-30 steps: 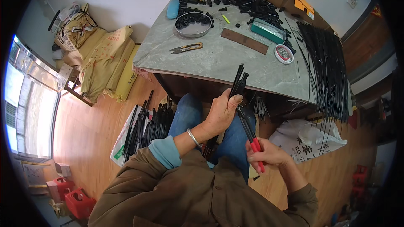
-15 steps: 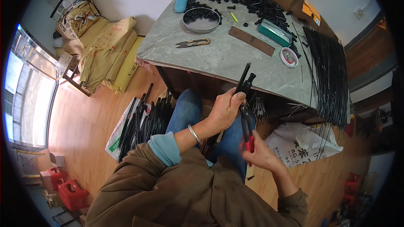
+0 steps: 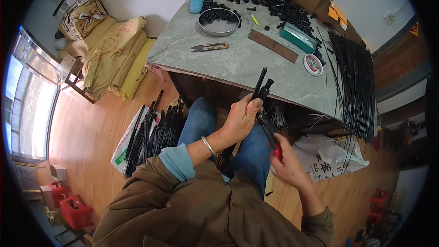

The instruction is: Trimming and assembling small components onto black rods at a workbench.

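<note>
My left hand [image 3: 238, 120], with a silver bangle on its wrist, is closed round what looks like a black umbrella frame [image 3: 264, 89]. Its slim rod and thicker plastic collar stick up past my thumb, over the near table edge. Just below that grip, the jaws of red-handled pliers [image 3: 269, 130] meet the lower part of the frame. My right hand [image 3: 288, 161] is wrapped round the red handles. What exactly lies between the jaws is too dark to make out.
The stone-topped table [image 3: 219, 71] bears a metal bowl [image 3: 219, 29] of black parts, thread snips [image 3: 209, 47], a brown bar [image 3: 273, 45], a small round tub [image 3: 313, 64] and long black ribs [image 3: 359, 82]. Bundled black frames [image 3: 157, 130] lie on the floor at left, a white sack [image 3: 327, 155] at right.
The pliers have swung to a more slanted angle, and their handles look closer together. My right hand has shifted slightly up and right. My left hand keeps its hold.
</note>
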